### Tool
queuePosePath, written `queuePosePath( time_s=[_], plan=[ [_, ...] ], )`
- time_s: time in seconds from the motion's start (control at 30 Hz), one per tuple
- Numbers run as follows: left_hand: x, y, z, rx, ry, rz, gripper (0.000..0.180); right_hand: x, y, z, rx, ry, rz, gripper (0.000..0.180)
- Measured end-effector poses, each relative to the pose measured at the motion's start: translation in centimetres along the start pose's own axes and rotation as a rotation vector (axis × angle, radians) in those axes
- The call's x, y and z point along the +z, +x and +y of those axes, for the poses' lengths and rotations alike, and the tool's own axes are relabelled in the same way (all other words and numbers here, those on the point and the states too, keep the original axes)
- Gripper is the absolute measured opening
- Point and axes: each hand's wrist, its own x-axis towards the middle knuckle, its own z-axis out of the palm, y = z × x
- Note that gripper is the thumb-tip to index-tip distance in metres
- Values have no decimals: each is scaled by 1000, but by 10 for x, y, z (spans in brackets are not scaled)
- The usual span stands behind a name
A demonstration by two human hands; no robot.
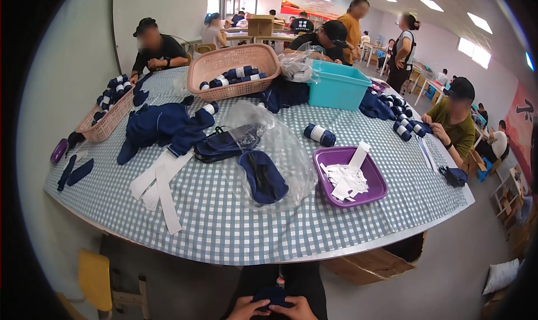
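Low over my lap, in front of the table's near edge, my left hand [245, 307] and my right hand [296, 307] both pinch a folded piece of navy cloth [271, 295]. Their fingers close on it from either side, and the thumbs come near each other at its lower edge. What the cloth is made into I cannot make out. On the table ahead, a navy cloth pouch-like piece [263, 177] lies on a clear plastic bag [291, 152]. To the right of it sits a navy roll with a white band [320, 134].
A purple tray [380, 195] holds white paper strips; long white strips [163, 194] lie left. Pink baskets [196, 73] and a turquoise bin [338, 87] stand farther back on the checked tablecloth [224, 230]. Co-workers sit around the table. A cardboard box [367, 265] is underneath; a yellow chair [94, 278] stands lower left.
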Motion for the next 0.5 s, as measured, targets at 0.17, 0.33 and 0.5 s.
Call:
queuePosePath(
  time_s=[0.17,0.33,0.5],
  plan=[
    [-9,-3,4,140,-41,-53,30,5,13,-26,216,320,-104,16],
    [-23,-7,0,178,9,28,31,29,18,17,28,87,-47,15],
    [-12,-10,11,220,53,138,17,41,15,41,16,-3,53,12]
  ],
)
